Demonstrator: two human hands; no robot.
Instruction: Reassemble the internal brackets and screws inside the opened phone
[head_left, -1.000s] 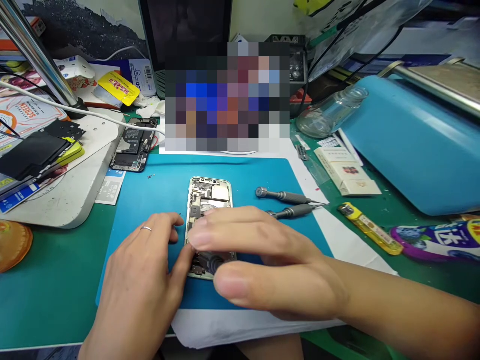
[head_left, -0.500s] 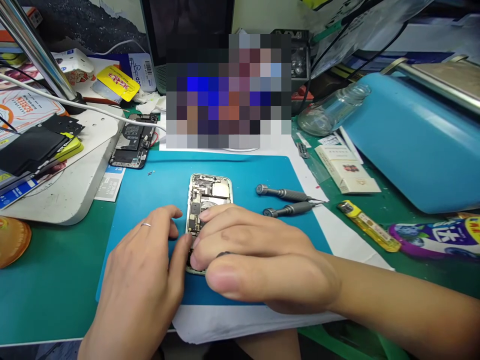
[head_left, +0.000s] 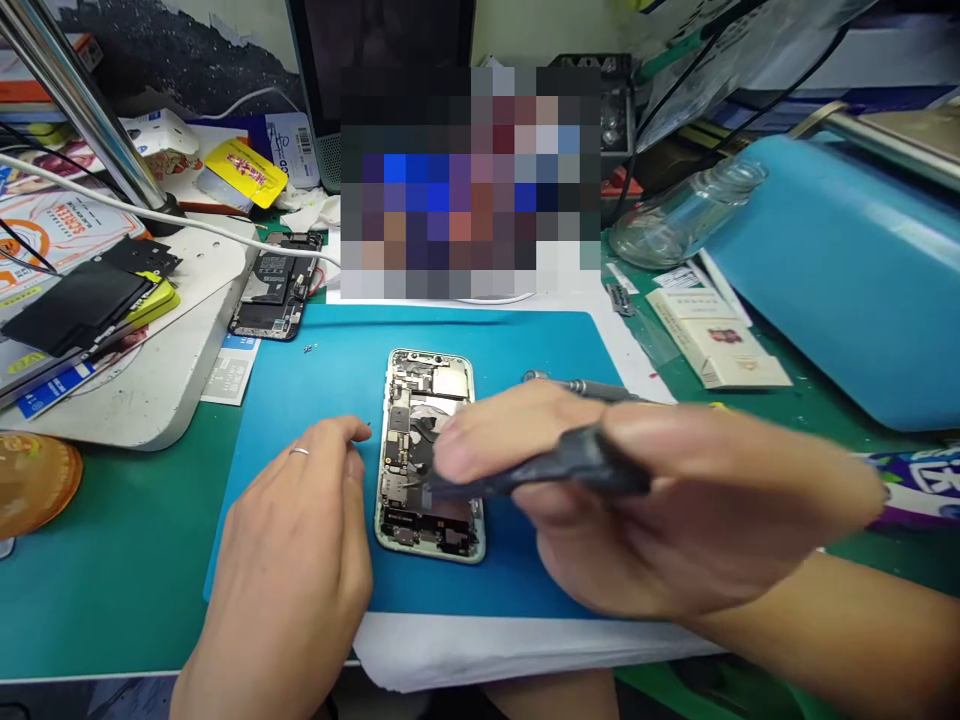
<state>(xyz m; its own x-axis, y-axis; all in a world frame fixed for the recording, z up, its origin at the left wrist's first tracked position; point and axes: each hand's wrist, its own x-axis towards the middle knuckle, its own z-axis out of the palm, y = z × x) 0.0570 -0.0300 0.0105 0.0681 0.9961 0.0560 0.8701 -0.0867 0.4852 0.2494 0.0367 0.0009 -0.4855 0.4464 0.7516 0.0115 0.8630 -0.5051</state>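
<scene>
An opened phone (head_left: 429, 400) with bare circuit boards lies flat in the middle of a blue work mat (head_left: 330, 370). My right hand (head_left: 660, 510) is raised above the phone's right side, closed on a dark tool (head_left: 540, 472) that looks like tweezers; its tip points at the phone's middle. My left hand (head_left: 296, 560), a ring on one finger, rests on the mat against the phone's left edge with its fingers curled, holding nothing that I can see.
A metal screwdriver (head_left: 577, 387) lies right of the phone, partly behind my hand. A second opened phone (head_left: 274, 285) sits at the mat's back left corner beside a white lamp base (head_left: 150, 380). A glass jar (head_left: 675, 220), a carton (head_left: 716, 340) and a big blue pad (head_left: 840, 280) fill the right.
My right hand has lifted off the phone's lower half and swung right, now gripping the dark tool with its tip on the phone. The left hand has barely moved.
</scene>
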